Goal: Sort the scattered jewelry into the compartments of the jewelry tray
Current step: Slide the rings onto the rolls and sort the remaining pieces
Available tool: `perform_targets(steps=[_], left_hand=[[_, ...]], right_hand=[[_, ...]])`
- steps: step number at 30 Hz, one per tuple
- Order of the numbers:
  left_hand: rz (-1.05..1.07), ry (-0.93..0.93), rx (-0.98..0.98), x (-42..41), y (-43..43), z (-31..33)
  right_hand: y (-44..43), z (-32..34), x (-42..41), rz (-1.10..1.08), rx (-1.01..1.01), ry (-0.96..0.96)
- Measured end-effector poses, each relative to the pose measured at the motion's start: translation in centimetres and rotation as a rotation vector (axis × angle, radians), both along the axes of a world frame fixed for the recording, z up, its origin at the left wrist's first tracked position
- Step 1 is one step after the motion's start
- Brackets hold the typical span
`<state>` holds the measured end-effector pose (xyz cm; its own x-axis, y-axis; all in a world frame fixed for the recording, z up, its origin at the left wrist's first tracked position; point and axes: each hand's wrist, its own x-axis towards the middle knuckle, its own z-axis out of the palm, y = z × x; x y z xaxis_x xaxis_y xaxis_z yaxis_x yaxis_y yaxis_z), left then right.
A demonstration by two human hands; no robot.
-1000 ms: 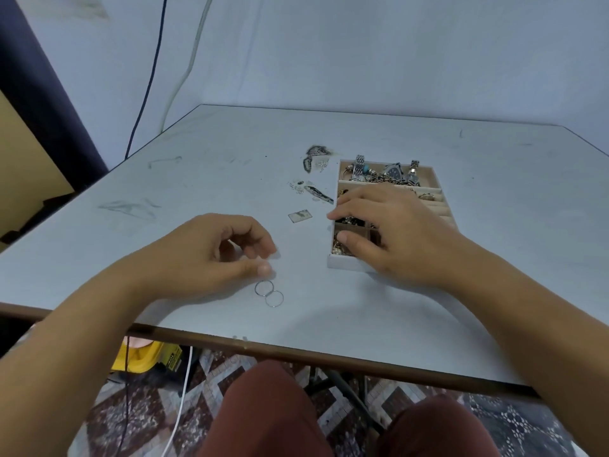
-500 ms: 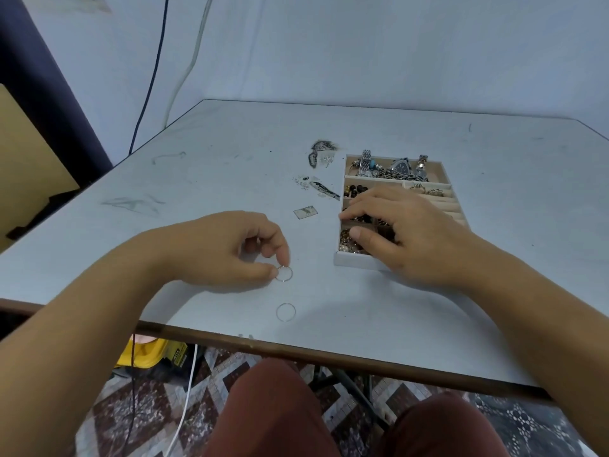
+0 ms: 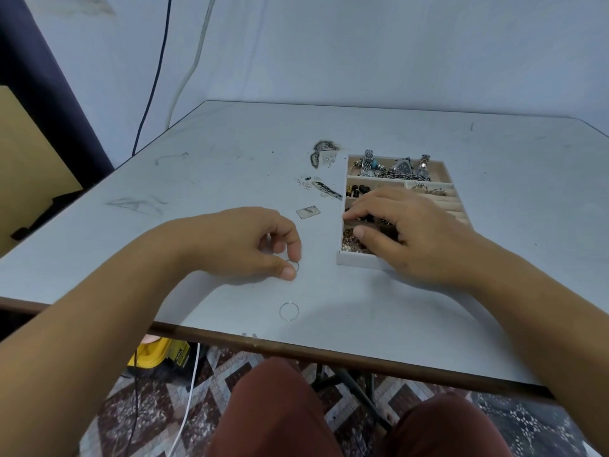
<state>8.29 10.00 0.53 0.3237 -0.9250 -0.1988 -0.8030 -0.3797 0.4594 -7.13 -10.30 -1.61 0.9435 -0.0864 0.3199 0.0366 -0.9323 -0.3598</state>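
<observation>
- Left hand [image 3: 244, 242] is low over the table [image 3: 197, 179], with thumb and forefinger closed on a thin ring [image 3: 294, 266]. It's a bare fingertip pinch, and part of the hoop pokes out to the right of the thumbnail.
- The danger here: wire that fine could twist out of so shallow a hold on the way right. A drop this near the edge might roll it off the table.
- Second ring [image 3: 289, 311] lies flat and loose, just nearer than the pinch and close to the table's near edge. A brush from the left wrist or forearm would likely send it over.
- Farther off, a small square piece [image 3: 308, 212] and scattered bits [image 3: 324, 189] lie left of the tray, not yet sorted.
- Tray [image 3: 356, 260] sits right of the pinched ring and apart from it. Its far compartment is heaped with watches [image 3: 402, 166].
- Right hand [image 3: 418, 235] lies across the tray's near compartments, fingers relaxed and gripping nothing I can see. It covers several slots, so the ring could drop into the wrong one or catch on those fingers.
</observation>
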Motion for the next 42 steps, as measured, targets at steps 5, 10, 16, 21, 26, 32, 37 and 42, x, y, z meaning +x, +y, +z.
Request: perform_targets(steps=[5,10,16,21,26,32,37,42], left_hand=[[0.007,-0.022,-0.038,-0.3,0.1,0.0],[0.051,0.046,-0.325,-1.4,1.4,-0.7],[0.219,-0.043,-0.539,-0.3,3.6,-1.8],[0.225,-0.149,-0.560,-0.1,4.9,-2.2],[0.218,-0.189,-0.622,-0.2,5.4,-3.0],[0.233,-0.203,-0.653,-0.2,5.3,-3.6],[0.214,-0.221,-0.631,-0.1,5.0,-3.6],[0.194,-0.231,-0.633,-0.3,4.6,-3.2]], right_hand=[[0.2,0.2,-0.1,-0.005,0.009,0.001],[0.5,0.5,-0.1,0.019,-0.012,-0.015],[2.8,1.8,-0.3,0.149,-0.160,-0.056],[5.7,1.6,-0.1,0.309,-0.183,0.060],[7.3,1.1,1.0,0.356,-0.231,0.185],[8.0,2.0,1.6,0.336,-0.188,0.401],[8.0,2.2,2.1,0.299,-0.181,0.518],[8.1,2.6,1.9,0.316,-0.052,0.481]])
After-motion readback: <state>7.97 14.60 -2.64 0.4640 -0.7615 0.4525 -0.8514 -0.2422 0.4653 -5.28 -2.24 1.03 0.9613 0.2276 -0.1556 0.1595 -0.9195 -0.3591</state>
